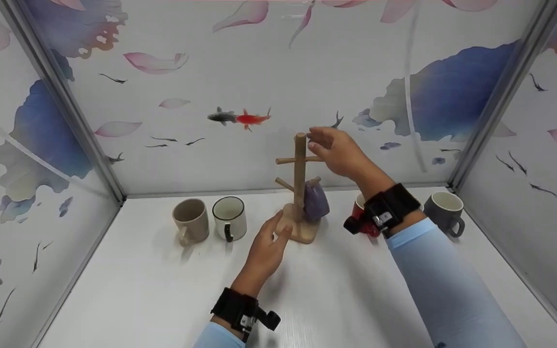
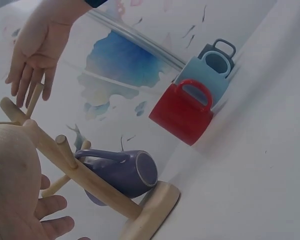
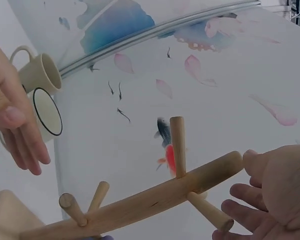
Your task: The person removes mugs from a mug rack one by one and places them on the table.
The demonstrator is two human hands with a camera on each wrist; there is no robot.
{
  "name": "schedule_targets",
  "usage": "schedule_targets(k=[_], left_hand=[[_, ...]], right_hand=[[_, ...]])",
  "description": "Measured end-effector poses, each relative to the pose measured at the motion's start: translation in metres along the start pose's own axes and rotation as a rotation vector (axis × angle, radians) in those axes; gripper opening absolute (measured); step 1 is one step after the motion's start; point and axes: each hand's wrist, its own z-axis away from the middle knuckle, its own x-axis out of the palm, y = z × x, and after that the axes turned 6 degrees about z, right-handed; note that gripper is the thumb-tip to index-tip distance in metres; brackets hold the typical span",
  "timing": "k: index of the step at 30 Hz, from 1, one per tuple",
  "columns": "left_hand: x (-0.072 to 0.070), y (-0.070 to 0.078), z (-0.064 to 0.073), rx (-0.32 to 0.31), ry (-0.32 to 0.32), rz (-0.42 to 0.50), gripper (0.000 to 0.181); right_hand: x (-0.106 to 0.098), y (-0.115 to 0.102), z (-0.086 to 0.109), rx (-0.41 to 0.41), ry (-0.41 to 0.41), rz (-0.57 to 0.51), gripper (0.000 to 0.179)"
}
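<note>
A wooden mug tree stands upright near the back wall. A purple mug hangs tilted from one of its lower pegs, as its handle in the left wrist view shows. Beside the wooden base, on its left, is my left hand with fingers extended; I cannot tell whether it touches the wood. My right hand is up by the top of the post, its fingers loosely bent around nothing. In the right wrist view the right fingertips come very close to the post's end and an upper peg.
Left of the tree stand a beige mug and a white mug with a dark rim. To the right are a red mug, a light blue mug and a dark grey mug. Printed panels enclose the white table.
</note>
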Motion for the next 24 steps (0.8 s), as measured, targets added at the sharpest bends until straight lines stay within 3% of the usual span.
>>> schedule_targets(k=[6,11,17,24], left_hand=[[0.001,0.0,-0.002,-0.013,0.006,0.007,0.069],[0.001,0.001,-0.003,-0.007,0.009,0.009,0.068],[0.001,-0.001,-0.003,0.002,0.01,0.008,0.07],[-0.001,-0.002,-0.002,-0.005,0.013,0.01,0.075]], right_hand=[[-0.002,-0.006,-0.016,0.001,-0.07,0.056,0.06],[0.0,-0.012,-0.023,-0.021,-0.09,0.033,0.055],[0.006,-0.014,-0.029,-0.027,-0.068,-0.013,0.047],[0.011,-0.013,-0.03,-0.065,-0.017,0.031,0.037]])
